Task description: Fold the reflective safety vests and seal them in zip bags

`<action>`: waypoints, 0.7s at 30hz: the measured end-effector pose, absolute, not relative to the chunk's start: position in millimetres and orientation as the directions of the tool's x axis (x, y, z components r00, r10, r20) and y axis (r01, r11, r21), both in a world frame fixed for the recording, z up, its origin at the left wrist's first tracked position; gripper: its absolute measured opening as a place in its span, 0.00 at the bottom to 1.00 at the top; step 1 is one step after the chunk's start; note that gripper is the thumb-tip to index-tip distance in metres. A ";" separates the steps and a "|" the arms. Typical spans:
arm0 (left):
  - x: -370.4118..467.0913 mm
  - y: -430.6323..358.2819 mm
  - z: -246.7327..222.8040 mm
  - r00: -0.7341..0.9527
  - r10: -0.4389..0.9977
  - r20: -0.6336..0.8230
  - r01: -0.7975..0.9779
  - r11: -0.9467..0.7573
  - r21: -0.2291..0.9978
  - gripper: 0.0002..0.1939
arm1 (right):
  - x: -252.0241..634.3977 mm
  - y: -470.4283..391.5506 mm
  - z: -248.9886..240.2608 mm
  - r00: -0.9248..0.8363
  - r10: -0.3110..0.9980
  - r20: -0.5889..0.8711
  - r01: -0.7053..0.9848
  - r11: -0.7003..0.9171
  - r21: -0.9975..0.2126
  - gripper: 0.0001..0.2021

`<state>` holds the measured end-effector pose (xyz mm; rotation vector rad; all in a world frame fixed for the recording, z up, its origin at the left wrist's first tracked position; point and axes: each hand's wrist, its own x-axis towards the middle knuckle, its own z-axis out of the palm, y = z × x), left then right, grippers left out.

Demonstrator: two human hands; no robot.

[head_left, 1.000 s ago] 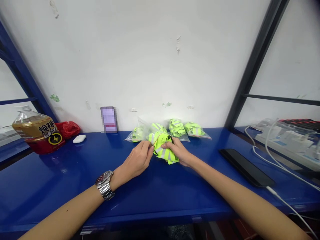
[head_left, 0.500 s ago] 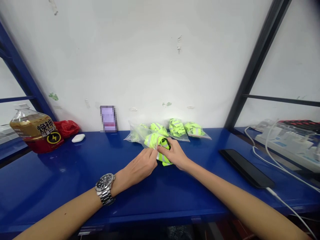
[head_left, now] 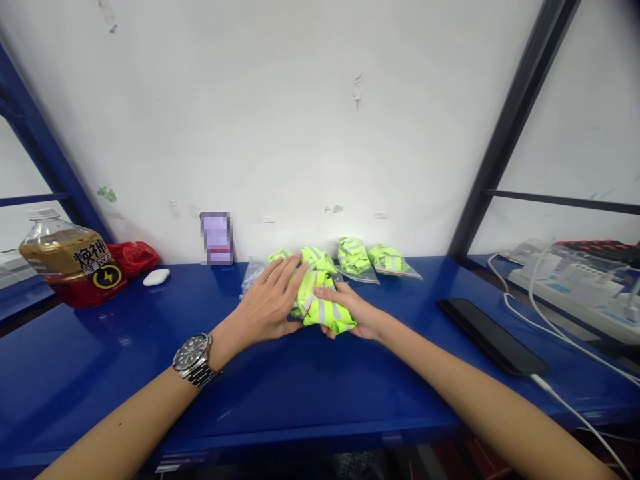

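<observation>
A folded neon-yellow reflective vest (head_left: pixel 327 308) with silver stripes is gripped by my right hand (head_left: pixel 361 312), its thumb on top and fingertips showing below. My left hand (head_left: pixel 267 299) lies against the vest's left side with fingers stretched out and thumb low near the bottom edge. A clear plastic bag (head_left: pixel 251 275) shows behind the left fingers; how far the vest is inside it I cannot tell. Just beyond stand more bagged neon vests, one (head_left: pixel 354 256) behind my right hand and another (head_left: pixel 391 259) farther right.
On the blue tabletop (head_left: pixel 280 393), a large drink bottle (head_left: pixel 75 260), a red plastic bag (head_left: pixel 134 257) and a white earbud case (head_left: pixel 157 277) stand left. A blurred upright phone (head_left: pixel 218 238) leans on the wall. Right are a black phone (head_left: pixel 493 337) on a cable and power strips (head_left: pixel 590 283).
My left hand has gone from a pinch at the clear plastic to stretched fingers along the vest's left side. The vest has turned in my right hand, showing more striped cloth.
</observation>
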<state>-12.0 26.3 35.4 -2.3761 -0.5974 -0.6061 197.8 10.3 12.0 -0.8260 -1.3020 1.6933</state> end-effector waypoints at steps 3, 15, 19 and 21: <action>-8.4 28.7 32.2 0.813 0.209 0.544 0.498 -0.734 -0.462 0.36 | 195.6 4.1 13.0 -0.539 0.841 -0.052 -0.184 -0.178 -0.967 0.18; 5.6 10.2 19.9 0.826 0.103 0.554 0.418 -0.771 -0.480 0.18 | 190.5 -7.0 8.7 -0.520 0.836 -0.176 0.032 -0.187 -0.982 0.23; 8.4 4.8 22.0 0.812 0.078 0.579 0.421 -0.765 -0.487 0.17 | 184.2 -14.3 11.5 -0.473 0.871 -0.134 0.077 -0.111 -0.991 0.20; 10.2 2.3 22.9 0.813 0.065 0.579 0.413 -0.766 -0.493 0.16 | 182.0 -16.8 12.8 -0.427 0.902 -0.056 0.123 -0.003 -0.992 0.16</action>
